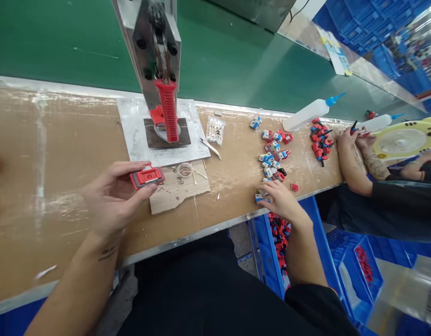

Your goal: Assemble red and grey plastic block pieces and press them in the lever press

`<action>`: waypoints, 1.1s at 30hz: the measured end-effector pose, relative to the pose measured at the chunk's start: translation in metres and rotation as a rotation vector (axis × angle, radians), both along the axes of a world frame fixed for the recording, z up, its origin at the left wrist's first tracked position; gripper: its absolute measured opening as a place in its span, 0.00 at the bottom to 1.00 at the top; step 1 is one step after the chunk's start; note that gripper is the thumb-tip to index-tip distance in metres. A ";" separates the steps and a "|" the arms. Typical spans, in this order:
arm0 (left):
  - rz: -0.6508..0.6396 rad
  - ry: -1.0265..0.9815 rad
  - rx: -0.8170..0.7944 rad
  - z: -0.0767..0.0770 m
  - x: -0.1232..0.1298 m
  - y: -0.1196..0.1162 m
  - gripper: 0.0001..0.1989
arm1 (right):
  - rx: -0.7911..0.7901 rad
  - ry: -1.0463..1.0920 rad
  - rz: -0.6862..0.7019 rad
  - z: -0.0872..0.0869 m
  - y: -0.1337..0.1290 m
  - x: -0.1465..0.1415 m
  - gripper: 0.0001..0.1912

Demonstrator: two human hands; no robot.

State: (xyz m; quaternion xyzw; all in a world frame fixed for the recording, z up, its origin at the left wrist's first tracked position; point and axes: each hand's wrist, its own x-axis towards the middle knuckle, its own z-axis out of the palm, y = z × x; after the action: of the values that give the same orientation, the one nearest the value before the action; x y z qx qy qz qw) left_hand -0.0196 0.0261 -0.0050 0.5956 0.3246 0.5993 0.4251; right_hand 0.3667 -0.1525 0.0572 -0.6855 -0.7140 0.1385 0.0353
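Observation:
A red and grey rectangular part (147,176) is pinched between the thumb and fingers of my left hand (113,193), over the bench left of a torn cardboard piece (176,197). My right hand (279,199) is at the bench's front edge, its fingers curled round a small blue and white part (259,198). Just beyond that hand lies a pile of red, blue and white parts (271,158). A press with a red handle (168,112) stands on a white board (133,133) behind my left hand.
Near the press lie tweezers (211,148), a bag of cotton swabs (215,129) and a small round dish (185,170). A white bottle (306,115) and red parts (321,140) are at right, beside another person's hands. Blue bins (267,247) stand below the bench edge.

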 end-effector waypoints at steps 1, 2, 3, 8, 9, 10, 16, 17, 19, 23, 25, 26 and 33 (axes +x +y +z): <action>0.003 -0.004 0.005 0.000 0.001 0.000 0.20 | -0.039 -0.031 0.008 -0.008 -0.002 -0.001 0.16; 0.004 -0.009 0.007 0.000 0.002 0.000 0.20 | -0.055 -0.047 0.011 -0.014 -0.003 -0.001 0.15; 0.003 -0.012 0.002 0.000 0.003 0.001 0.21 | -0.060 -0.046 0.014 -0.019 -0.002 -0.001 0.14; -0.034 -0.013 -0.041 0.001 0.004 -0.001 0.20 | 0.068 0.211 -0.029 -0.025 0.010 0.000 0.08; -0.048 -0.009 -0.042 0.001 0.004 -0.002 0.19 | 0.149 0.321 -0.064 -0.025 0.014 -0.003 0.06; -0.062 -0.004 -0.041 0.001 0.004 -0.003 0.19 | 0.252 0.454 -0.107 -0.027 0.018 -0.010 0.04; -0.138 0.063 0.019 0.002 0.010 -0.011 0.16 | 0.441 1.312 -0.281 -0.056 0.066 -0.105 0.22; -0.154 0.075 0.040 0.002 0.011 -0.013 0.17 | 0.360 1.377 -0.275 -0.059 0.074 -0.124 0.22; -0.183 0.088 0.081 0.003 0.011 -0.014 0.17 | 0.223 1.457 -0.227 -0.059 0.088 -0.153 0.20; -0.185 0.102 0.127 0.004 0.009 -0.016 0.19 | 0.119 1.586 -0.168 -0.050 0.104 -0.176 0.15; -0.158 0.109 0.144 0.005 0.008 -0.016 0.20 | 0.103 1.643 -0.158 -0.044 0.107 -0.176 0.17; -0.145 0.114 0.158 0.005 0.008 -0.016 0.20 | 0.101 1.657 -0.152 -0.041 0.108 -0.176 0.18; -0.050 0.213 0.302 0.009 0.007 -0.016 0.18 | 0.297 1.370 -0.152 -0.025 0.104 -0.187 0.16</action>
State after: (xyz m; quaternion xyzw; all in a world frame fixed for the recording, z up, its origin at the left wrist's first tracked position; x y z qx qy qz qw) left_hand -0.0123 0.0104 0.0043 0.7207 0.2589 0.5641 0.3089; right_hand 0.1797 -0.0487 0.0319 -0.4801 -0.4925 0.4371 0.5796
